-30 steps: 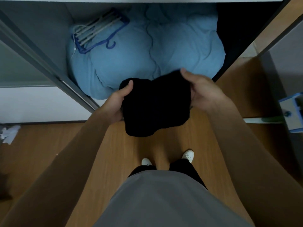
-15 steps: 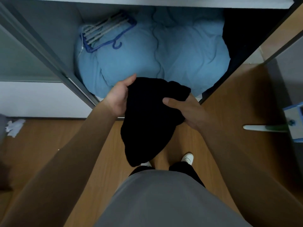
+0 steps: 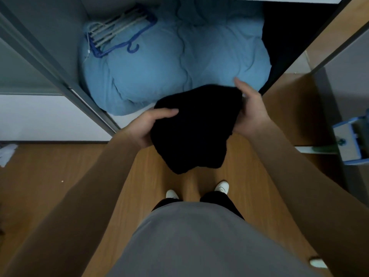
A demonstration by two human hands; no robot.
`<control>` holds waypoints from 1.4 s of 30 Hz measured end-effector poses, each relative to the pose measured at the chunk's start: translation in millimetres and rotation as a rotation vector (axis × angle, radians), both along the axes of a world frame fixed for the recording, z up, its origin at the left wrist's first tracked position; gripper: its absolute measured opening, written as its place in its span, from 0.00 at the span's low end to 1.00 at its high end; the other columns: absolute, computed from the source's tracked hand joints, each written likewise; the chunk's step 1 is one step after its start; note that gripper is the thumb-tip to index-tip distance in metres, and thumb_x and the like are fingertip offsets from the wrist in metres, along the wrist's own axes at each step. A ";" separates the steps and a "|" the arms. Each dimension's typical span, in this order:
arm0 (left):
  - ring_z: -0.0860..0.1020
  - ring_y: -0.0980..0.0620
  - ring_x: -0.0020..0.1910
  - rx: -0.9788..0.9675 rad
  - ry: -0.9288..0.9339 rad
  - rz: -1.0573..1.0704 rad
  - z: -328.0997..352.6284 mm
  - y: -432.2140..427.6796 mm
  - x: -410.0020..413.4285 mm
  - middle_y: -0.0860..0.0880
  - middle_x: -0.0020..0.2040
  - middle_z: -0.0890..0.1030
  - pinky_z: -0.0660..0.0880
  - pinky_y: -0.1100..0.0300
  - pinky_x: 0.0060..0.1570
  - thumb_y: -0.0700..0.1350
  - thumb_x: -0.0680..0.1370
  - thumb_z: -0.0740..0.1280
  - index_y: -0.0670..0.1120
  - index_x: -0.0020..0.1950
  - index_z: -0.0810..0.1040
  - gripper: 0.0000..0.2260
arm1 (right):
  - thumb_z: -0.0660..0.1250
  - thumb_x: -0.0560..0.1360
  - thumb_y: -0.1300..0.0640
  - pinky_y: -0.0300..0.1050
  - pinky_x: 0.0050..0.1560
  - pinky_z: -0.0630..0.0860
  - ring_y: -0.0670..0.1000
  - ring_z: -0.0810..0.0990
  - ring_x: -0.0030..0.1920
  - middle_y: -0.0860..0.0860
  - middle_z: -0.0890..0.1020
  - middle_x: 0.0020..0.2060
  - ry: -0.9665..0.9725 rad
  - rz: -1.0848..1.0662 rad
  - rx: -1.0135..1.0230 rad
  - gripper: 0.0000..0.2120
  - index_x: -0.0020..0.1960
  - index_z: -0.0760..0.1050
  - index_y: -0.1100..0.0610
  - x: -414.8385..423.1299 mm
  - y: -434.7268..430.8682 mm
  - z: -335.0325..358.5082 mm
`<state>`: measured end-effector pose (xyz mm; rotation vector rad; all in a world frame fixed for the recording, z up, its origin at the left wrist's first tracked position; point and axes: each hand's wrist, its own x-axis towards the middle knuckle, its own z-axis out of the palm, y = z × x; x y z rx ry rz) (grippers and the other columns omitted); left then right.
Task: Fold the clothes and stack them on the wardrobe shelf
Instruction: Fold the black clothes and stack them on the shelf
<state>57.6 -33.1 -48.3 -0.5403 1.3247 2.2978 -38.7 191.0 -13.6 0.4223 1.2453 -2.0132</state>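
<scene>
A black garment, bunched into a thick fold, hangs in the air in front of the open wardrobe. My left hand grips its left edge, thumb lying on top of the cloth. My right hand holds its right edge, fingers behind the fabric. The garment's lower end droops toward the wooden floor. Just beyond it, a puffy light-blue duvet fills the wardrobe's bottom compartment.
A bundle of blue and white hangers lies on the duvet's far left. A dark gap lies right of the duvet. A blue-and-white object stands at the right edge. Crumpled white paper lies on the floor, left.
The garment had hung long from my left hand with my right hand under its middle; now it is gathered shorter, and my right hand has shifted out to its right edge.
</scene>
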 end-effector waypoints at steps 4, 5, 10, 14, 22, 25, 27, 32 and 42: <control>0.85 0.52 0.43 0.139 -0.009 0.080 11.2 6.9 -12.2 0.47 0.44 0.86 0.81 0.61 0.44 0.47 0.77 0.68 0.43 0.46 0.88 0.10 | 0.52 0.82 0.41 0.54 0.72 0.67 0.55 0.74 0.70 0.55 0.76 0.69 0.128 0.047 -0.097 0.27 0.74 0.69 0.56 21.8 11.8 -26.8; 0.85 0.52 0.41 0.130 -0.009 0.101 14.2 8.8 -15.5 0.47 0.42 0.86 0.81 0.62 0.43 0.46 0.77 0.68 0.44 0.43 0.87 0.10 | 0.52 0.81 0.41 0.55 0.72 0.66 0.56 0.74 0.69 0.55 0.77 0.68 0.144 0.104 -0.078 0.28 0.75 0.67 0.56 29.3 11.1 -33.4; 0.84 0.59 0.35 -0.071 0.062 0.197 12.1 5.3 -19.7 0.55 0.36 0.86 0.77 0.69 0.33 0.41 0.81 0.61 0.47 0.49 0.83 0.11 | 0.65 0.75 0.54 0.50 0.62 0.77 0.55 0.79 0.61 0.55 0.80 0.59 0.260 0.241 0.044 0.30 0.74 0.65 0.64 42.2 -1.1 -34.7; 0.86 0.51 0.42 0.112 0.007 0.167 16.4 -0.1 -14.5 0.48 0.42 0.87 0.80 0.62 0.41 0.57 0.77 0.67 0.45 0.42 0.88 0.18 | 0.68 0.77 0.62 0.52 0.66 0.75 0.58 0.80 0.63 0.60 0.81 0.62 0.265 0.117 0.025 0.20 0.68 0.73 0.64 39.8 -5.8 -32.4; 0.81 0.47 0.62 -0.116 0.090 0.086 -12.6 -3.6 1.2 0.47 0.60 0.83 0.80 0.57 0.52 0.53 0.77 0.71 0.49 0.63 0.82 0.16 | 0.72 0.76 0.61 0.46 0.52 0.82 0.56 0.85 0.55 0.59 0.85 0.54 0.274 0.105 0.107 0.14 0.60 0.80 0.64 40.0 -19.4 -26.9; 0.82 0.48 0.58 -0.210 0.166 0.183 -13.4 2.4 -8.8 0.46 0.58 0.84 0.80 0.59 0.51 0.50 0.77 0.72 0.49 0.58 0.83 0.12 | 0.73 0.75 0.58 0.44 0.50 0.82 0.54 0.86 0.53 0.56 0.86 0.52 0.305 0.113 0.187 0.12 0.57 0.82 0.61 28.6 -11.9 -21.0; 0.84 0.47 0.55 -0.262 0.164 0.238 -12.2 5.4 -13.6 0.46 0.54 0.86 0.81 0.59 0.48 0.51 0.75 0.74 0.48 0.54 0.85 0.11 | 0.73 0.75 0.58 0.45 0.53 0.81 0.54 0.85 0.54 0.56 0.86 0.52 0.334 0.095 0.239 0.12 0.58 0.81 0.60 20.2 -4.1 -19.4; 0.84 0.48 0.51 -0.372 0.013 0.439 -6.0 11.5 -30.5 0.47 0.55 0.84 0.82 0.57 0.47 0.50 0.73 0.76 0.46 0.70 0.73 0.27 | 0.74 0.75 0.59 0.46 0.55 0.82 0.55 0.85 0.55 0.57 0.86 0.54 0.275 0.074 0.224 0.15 0.60 0.80 0.62 13.3 -0.5 -17.7; 0.71 0.54 0.68 -0.867 0.333 -0.205 10.5 9.6 -26.6 0.52 0.68 0.71 0.68 0.70 0.64 0.26 0.70 0.69 0.51 0.78 0.63 0.40 | 0.72 0.76 0.60 0.45 0.48 0.82 0.56 0.86 0.52 0.58 0.86 0.51 0.272 0.114 0.251 0.13 0.58 0.80 0.64 12.6 -3.0 -11.2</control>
